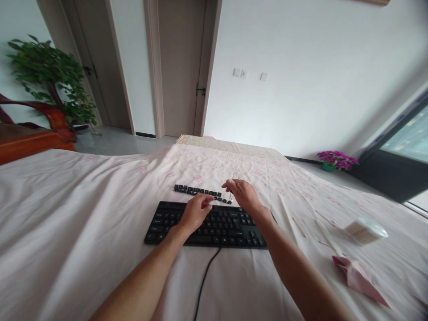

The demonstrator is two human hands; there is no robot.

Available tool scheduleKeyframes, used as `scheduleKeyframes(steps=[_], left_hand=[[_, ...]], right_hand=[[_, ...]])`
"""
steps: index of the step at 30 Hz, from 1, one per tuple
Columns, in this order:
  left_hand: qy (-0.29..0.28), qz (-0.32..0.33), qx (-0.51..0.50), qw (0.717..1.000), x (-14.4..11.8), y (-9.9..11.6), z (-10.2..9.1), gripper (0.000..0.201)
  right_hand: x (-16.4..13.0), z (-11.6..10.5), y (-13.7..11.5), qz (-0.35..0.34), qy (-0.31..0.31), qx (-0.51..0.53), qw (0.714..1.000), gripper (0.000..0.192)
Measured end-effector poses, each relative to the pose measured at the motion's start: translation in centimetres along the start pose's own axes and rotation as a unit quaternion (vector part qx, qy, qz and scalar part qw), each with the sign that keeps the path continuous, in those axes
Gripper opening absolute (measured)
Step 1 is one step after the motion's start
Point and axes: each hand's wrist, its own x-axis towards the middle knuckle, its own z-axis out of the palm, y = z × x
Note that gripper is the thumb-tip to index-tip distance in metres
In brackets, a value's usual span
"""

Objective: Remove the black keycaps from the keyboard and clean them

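A black keyboard [217,229] lies on the cloth in front of me, its cable running toward me. Just beyond its back edge, loose black keycaps [197,190] are laid out in two slanting rows. My left hand [197,210] is over the keyboard's upper middle, thumb and forefinger pinched close to the nearer row; whatever is between the fingertips is too small to make out. My right hand [243,192] hovers over the keyboard's back right part with curled fingers. Thin wire of what looks like a keycap puller [231,196] shows at its fingers, above the row's right end.
Right of the keyboard lie several thin sticks [300,227], a clear container of cotton swabs [366,231] and a folded pink cloth [363,278]. A pale flowered cloth [100,214] with wrinkles covers the surface. A wooden armchair [50,133] stands at the left.
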Motion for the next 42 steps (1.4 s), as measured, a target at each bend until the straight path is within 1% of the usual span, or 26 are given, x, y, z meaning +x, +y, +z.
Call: scheduleKeyframes(steps=[2, 4, 7, 9, 13, 20, 25, 27, 30, 34, 37, 39, 42], left_hand=[[-0.011, 0.009, 0.010, 1.000, -0.1, 0.0, 0.1, 0.025], [-0.023, 0.022, 0.021, 0.999, -0.2, 0.0, 0.1, 0.025], [-0.040, 0.045, 0.032, 0.998, -0.3, 0.2, 0.2, 0.027], [-0.050, 0.056, 0.044, 0.996, -0.4, 0.3, 0.2, 0.028], [-0.071, 0.064, 0.080, 0.992, -0.6, 0.3, 0.2, 0.028], [-0.097, 0.076, 0.156, 0.980, -0.6, 0.6, 0.3, 0.014], [-0.118, 0.062, 0.173, 0.976, -0.3, 0.8, 0.5, 0.010], [-0.114, 0.054, 0.185, 0.975, -0.2, 0.9, 0.8, 0.007], [-0.088, 0.048, 0.209, 0.973, -0.2, 1.0, 1.5, 0.006], [-0.059, 0.053, 0.211, 0.974, -0.4, 0.9, 2.2, 0.006], [-0.049, 0.066, 0.193, 0.978, -0.6, 0.9, 2.2, 0.008], [-0.050, 0.072, 0.166, 0.982, -0.7, 1.0, 2.1, 0.007], [-0.057, 0.061, 0.118, 0.990, -0.8, 1.3, 1.7, 0.008]], right_hand=[[-1.0, -0.1, -0.2, 0.002, 0.001, 0.075, 0.997, 0.045], [-1.9, 0.2, -0.3, -0.001, -0.006, 0.160, 0.987, 0.040], [-2.7, 1.1, -0.2, 0.005, -0.030, 0.219, 0.975, 0.026], [-3.1, 1.5, -0.2, 0.010, -0.042, 0.225, 0.973, 0.020], [-3.6, 1.7, -0.3, 0.007, -0.056, 0.224, 0.973, 0.021], [-4.1, 2.3, -0.5, -0.033, -0.073, 0.229, 0.970, 0.019], [-3.9, 3.2, -0.1, -0.074, -0.085, 0.207, 0.972, 0.017], [-3.8, 3.5, 0.1, -0.069, -0.075, 0.217, 0.971, 0.017], [-4.0, 3.8, 0.4, -0.055, -0.058, 0.237, 0.968, 0.020], [-4.6, 4.3, 0.5, -0.065, -0.008, 0.233, 0.970, 0.020], [-5.1, 4.6, 0.6, -0.087, 0.036, 0.245, 0.965, 0.022], [-5.4, 4.7, 0.7, -0.087, 0.067, 0.258, 0.960, 0.024], [-5.6, 4.7, 0.7, -0.100, 0.096, 0.258, 0.956, 0.027]])
